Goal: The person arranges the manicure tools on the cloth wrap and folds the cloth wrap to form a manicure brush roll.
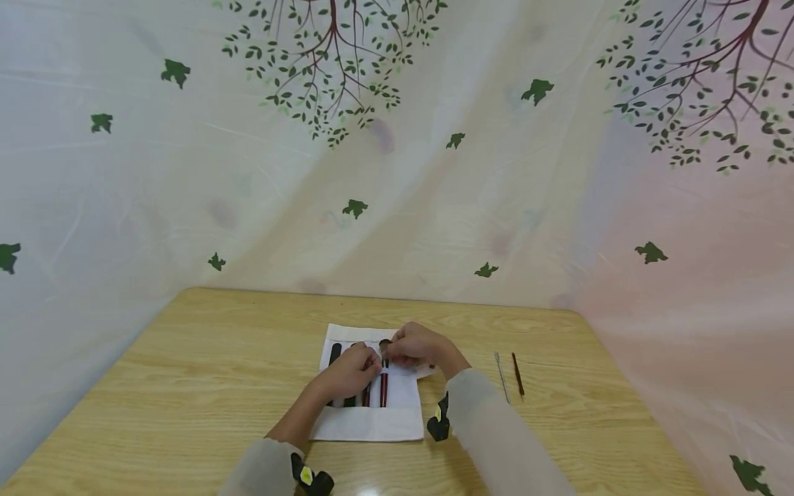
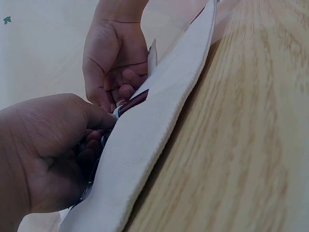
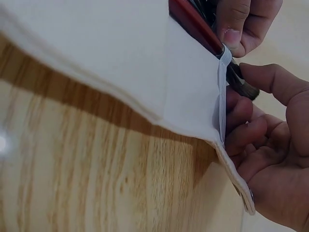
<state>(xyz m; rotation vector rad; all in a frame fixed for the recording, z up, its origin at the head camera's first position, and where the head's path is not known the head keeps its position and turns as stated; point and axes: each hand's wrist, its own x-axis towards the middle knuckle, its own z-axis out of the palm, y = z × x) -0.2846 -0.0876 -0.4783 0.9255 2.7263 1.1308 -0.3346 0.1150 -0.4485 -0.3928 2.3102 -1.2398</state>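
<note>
A white cloth tool roll [image 1: 403, 420] lies on the table with several tools in it. A brush [image 3: 195, 24] with a dark red handle passes under the white elastic band [image 3: 222, 101] of the roll. My right hand [image 1: 418, 344] pinches the brush near its dark bristles [image 3: 248, 91], thumb on one side and fingers on the other. Close to the ferrule, my left hand [image 1: 350, 372] pinches the elastic band beside the brush, seen also in the left wrist view, where the left hand [image 2: 48, 150] faces the right hand [image 2: 116, 58]. Left fingertips are partly hidden.
Right of the roll, a thin silvery tool [image 1: 502, 377] and a dark red-brown tool [image 1: 517, 375] lie on the wooden table [image 1: 205, 386]. A black-handled tool [image 1: 336, 353] sits in the roll's left side. Behind the table hangs a leaf-patterned cloth [image 1: 279, 207].
</note>
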